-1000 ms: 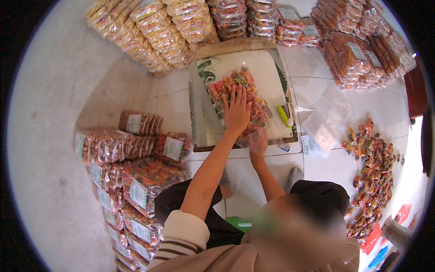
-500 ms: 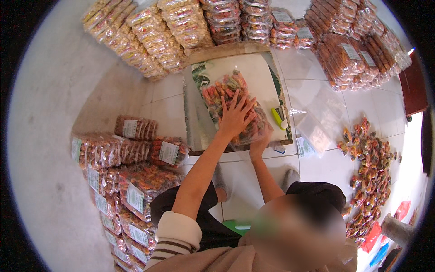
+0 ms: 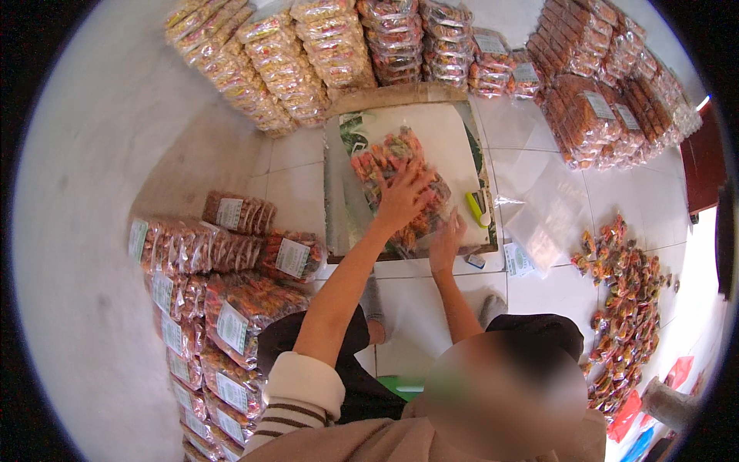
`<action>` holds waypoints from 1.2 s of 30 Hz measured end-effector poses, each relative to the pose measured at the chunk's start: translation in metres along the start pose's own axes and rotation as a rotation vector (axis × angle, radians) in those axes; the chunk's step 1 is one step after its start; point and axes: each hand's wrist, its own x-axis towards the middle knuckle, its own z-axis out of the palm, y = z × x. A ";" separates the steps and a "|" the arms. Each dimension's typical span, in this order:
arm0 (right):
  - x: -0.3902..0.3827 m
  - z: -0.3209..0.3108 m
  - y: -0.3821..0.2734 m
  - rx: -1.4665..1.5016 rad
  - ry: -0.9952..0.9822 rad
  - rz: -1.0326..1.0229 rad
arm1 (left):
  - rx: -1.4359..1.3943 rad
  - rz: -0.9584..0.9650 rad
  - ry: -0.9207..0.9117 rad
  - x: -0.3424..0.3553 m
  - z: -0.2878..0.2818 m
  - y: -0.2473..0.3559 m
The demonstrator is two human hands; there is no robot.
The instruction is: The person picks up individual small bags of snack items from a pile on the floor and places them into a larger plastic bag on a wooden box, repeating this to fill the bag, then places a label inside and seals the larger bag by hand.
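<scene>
A clear plastic bag of colourful wrapped sweets [image 3: 383,148] lies tilted on a low table [image 3: 346,223] with a pale top. My left hand [image 3: 404,196] rests on the bag's middle with its fingers spread. Against the bag's near right edge is my right hand [image 3: 446,242], its fingers stretched upward and slightly blurred; whether they touch the loose plastic is hard to tell. A lime-green and white stapler [image 3: 478,209] lies just right of the bag. Near the table's front right corner sits a small dark box [image 3: 475,261].
Filled bags [image 3: 231,327] are stacked at my left. More packed bags [image 3: 331,46] line the back, with brown ones [image 3: 585,115] at the far right. Empty clear bags [image 3: 543,215] and printed labels [image 3: 517,260] lie right of the table. Loose wrapped sweets [image 3: 623,308] are heaped on the floor.
My right hand has shifted slightly up along the bag's near right side, and its fingers now show more. My left hand stays on the bag. The whole view has shifted a little.
</scene>
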 end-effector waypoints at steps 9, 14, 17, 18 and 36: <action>-0.042 -0.035 -0.010 0.085 -0.179 -0.227 | -0.700 -0.856 0.447 -0.093 0.022 0.023; -0.049 -0.018 -0.003 0.097 -0.235 -0.227 | -0.799 -0.795 0.467 -0.093 0.042 0.008; -0.052 -0.003 -0.006 0.162 -0.237 -0.208 | -0.736 -0.655 0.475 -0.092 0.044 0.009; -0.051 0.003 -0.005 0.095 -0.172 -0.253 | -0.724 -0.612 0.460 -0.090 0.044 0.012; -0.015 0.028 -0.015 0.074 -0.175 -0.115 | -0.632 -0.852 0.303 -0.083 0.024 0.022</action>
